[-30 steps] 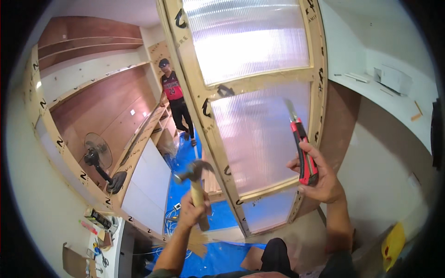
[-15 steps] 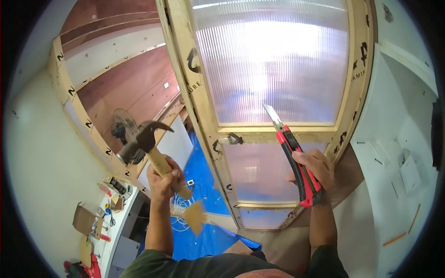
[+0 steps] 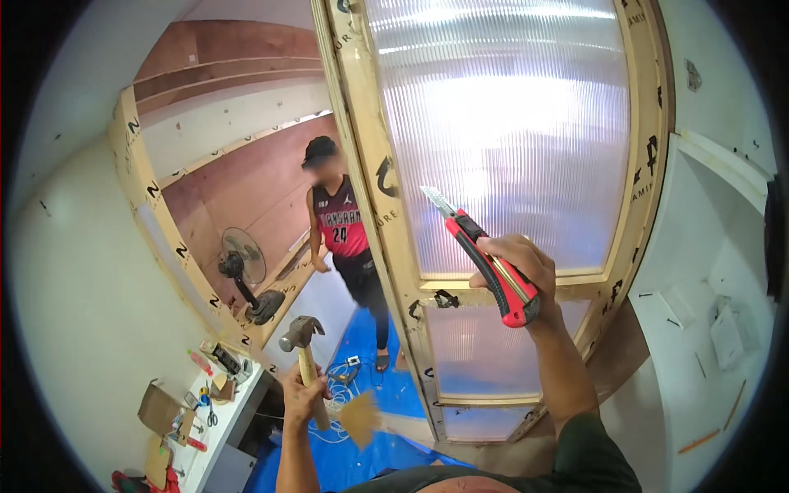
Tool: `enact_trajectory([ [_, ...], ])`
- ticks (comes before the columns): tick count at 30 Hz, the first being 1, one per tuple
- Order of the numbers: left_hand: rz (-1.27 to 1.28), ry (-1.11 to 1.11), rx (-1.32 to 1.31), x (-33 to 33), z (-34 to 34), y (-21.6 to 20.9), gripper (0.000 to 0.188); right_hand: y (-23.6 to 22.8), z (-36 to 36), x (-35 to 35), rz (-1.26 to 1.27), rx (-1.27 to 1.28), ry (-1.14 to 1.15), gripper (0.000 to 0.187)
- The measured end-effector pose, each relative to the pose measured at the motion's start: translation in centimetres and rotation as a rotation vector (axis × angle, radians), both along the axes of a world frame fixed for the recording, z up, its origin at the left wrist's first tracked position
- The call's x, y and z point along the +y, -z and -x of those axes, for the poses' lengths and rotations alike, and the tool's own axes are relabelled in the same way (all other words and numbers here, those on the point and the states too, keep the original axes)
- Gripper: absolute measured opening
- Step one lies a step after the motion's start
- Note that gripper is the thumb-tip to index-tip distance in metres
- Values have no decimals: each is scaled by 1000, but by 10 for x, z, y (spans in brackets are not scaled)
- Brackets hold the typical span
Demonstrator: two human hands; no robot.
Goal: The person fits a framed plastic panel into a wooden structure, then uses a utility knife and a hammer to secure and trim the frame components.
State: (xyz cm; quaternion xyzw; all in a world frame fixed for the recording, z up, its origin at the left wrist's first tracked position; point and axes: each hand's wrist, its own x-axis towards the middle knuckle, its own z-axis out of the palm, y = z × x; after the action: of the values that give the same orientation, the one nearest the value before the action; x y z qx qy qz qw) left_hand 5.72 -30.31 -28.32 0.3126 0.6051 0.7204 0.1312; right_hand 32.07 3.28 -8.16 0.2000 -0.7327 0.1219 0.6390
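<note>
My left hand [image 3: 301, 396] is closed round the wooden handle of a claw hammer [image 3: 306, 361], which stands upright with its metal head above my fist. In my right hand [image 3: 530, 264] is a red and black utility knife [image 3: 503, 287], its blade out and pointing up to the left. The knife is in front of a wood-framed door [image 3: 454, 286] with ribbed translucent panels [image 3: 501, 156]. I cannot tell whether the blade touches the panel. Dark printed marks run along the door's frame.
Beyond the door's left edge a person [image 3: 341, 222] in a cap stands on blue sheeting [image 3: 329, 460]. Cables [image 3: 335, 403] and a blurred tan fan-shaped thing [image 3: 359, 421] lie low by my left hand. An electric fan [image 3: 244, 263], a cluttered white counter [image 3: 251, 382] and white shelving [image 3: 657, 361] flank me.
The person has come into sight past the door's left edge. My left hand has lowered the hammer. The knife has moved up and left across the upper panel as the view shifted.
</note>
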Motion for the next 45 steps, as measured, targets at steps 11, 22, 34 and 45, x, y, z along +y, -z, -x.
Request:
enact_trajectory([
  [11, 12, 34, -6, -6, 26, 0, 30, -13, 19, 10, 119, 5, 3, 60],
  [22, 70, 41, 134, 25, -19, -45, 17, 5, 10, 31, 68, 188, 16, 59],
  [34, 61, 4, 95, 42, -49, -41, 19, 46, 4, 53, 252, 28, -307, 45],
  [45, 52, -29, -7, 44, -68, -43, 20, 28, 5, 59, 257, 1, -309, 40],
])
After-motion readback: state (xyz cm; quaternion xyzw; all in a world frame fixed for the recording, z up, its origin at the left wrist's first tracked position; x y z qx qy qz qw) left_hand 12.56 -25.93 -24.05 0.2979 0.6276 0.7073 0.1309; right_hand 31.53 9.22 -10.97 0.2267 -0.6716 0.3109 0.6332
